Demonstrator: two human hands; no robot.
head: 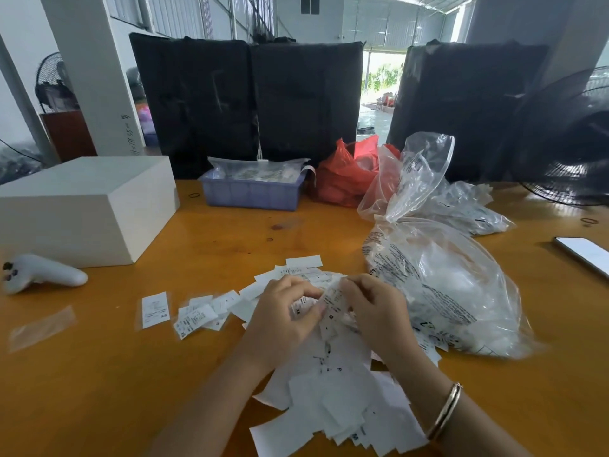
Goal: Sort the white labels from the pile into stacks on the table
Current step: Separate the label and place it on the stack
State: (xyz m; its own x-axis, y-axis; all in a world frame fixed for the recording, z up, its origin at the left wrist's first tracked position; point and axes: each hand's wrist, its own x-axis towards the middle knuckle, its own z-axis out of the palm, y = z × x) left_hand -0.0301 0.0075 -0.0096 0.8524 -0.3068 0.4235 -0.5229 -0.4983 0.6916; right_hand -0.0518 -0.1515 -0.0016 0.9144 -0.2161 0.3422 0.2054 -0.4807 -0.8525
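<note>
**Label sorting in hand, few stacks begun**

While both hands work over the middle of the pile, the sorting appears to be at an early stage. The left hand point(286, 319) and the right hand point(375, 311) meet above the white labels point(333, 390), fingers curled, each pinching a small bunch of labels point(331, 305) held between them; a printed "M" faces up on one, which suggests the bunch is being fanned so the size marks can be read. How many labels are in the bunch cannot be told.

The loose pile lies on the orange table point(131, 374), running from just beyond the hands to the near edge, directly in front of the person, presumably for short reach. To the left of it sit a small sorted heap point(197, 316) and, further left, a single sleeved label point(155, 308) marked "XS". These look like the start of size stacks, kept apart from the pile to prevent mixing.

Just to the right of the pile stands a clear plastic bag point(438, 285), apparently holding more labels. At the far side are a blue tray point(252, 192) and a red bag point(346, 176); a white box point(85, 206) and a white controller point(43, 272) lie to the left, a phone point(583, 253) to the right.

Risk noted: thin labels slide easily, so stacks need firm squaring.
</note>
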